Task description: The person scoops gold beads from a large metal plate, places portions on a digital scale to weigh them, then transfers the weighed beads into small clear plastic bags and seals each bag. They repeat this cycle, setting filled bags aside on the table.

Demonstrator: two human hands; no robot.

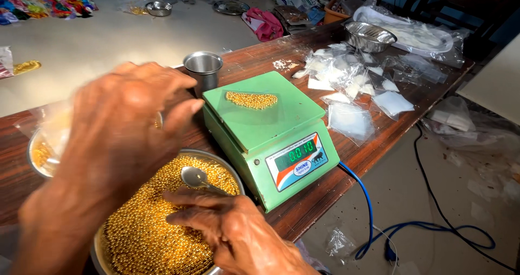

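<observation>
A green digital scale (281,139) stands on the wooden table (379,129) with a small pile of gold beads (251,99) on its pan. My right hand (238,231) holds a metal spoon (196,177) over a steel bowl (230,169) full of gold beads (157,226). My left hand (122,129), blurred, hovers above the table left of the scale, fingers curled; whether it holds anything is unclear. Behind it sits a second steel bowl (33,156) with gold beads and a clear plastic bag (46,124).
A steel cup (203,69) stands behind the scale. Several small clear plastic pouches (349,80) lie to the right, with a steel bowl (369,35) beyond. A blue cable (368,210) runs from the scale to the floor. Clutter and coloured items lie on the floor.
</observation>
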